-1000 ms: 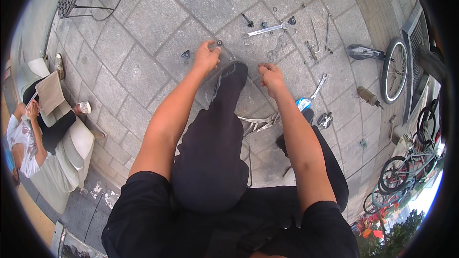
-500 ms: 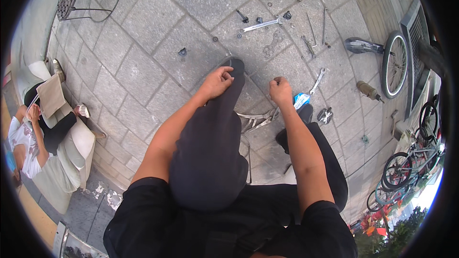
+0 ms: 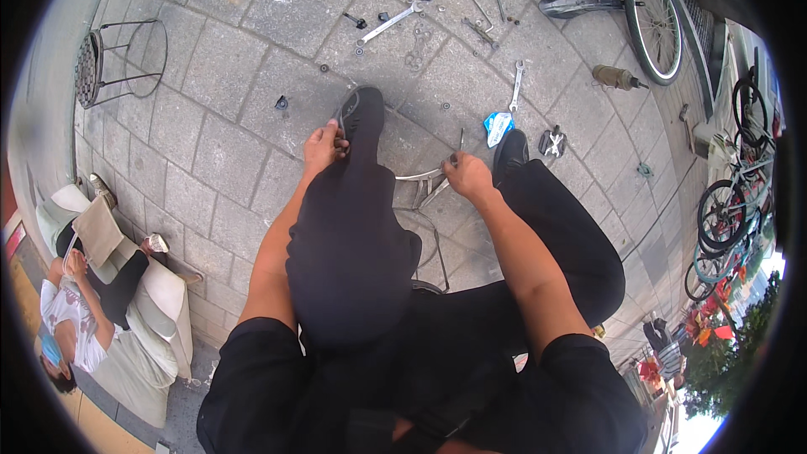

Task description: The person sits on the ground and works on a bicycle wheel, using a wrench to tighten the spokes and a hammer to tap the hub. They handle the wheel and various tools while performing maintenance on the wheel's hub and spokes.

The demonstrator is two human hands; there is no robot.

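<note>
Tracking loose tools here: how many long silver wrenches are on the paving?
2 clearly visible: the first wrench ahead of the left shoe, the second wrench just beyond the blue packet. More may be hidden behind the legs.

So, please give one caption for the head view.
Left hand by shoe, right hand near metal bar, wrenches on paving.

The curved metal part (image 3: 418, 176) is silvery, the packet (image 3: 498, 128) blue-and-white.

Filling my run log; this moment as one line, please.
Left hand: beside shoe; right hand: by curved metal piece; nearby: wrench, blue-white packet
</note>
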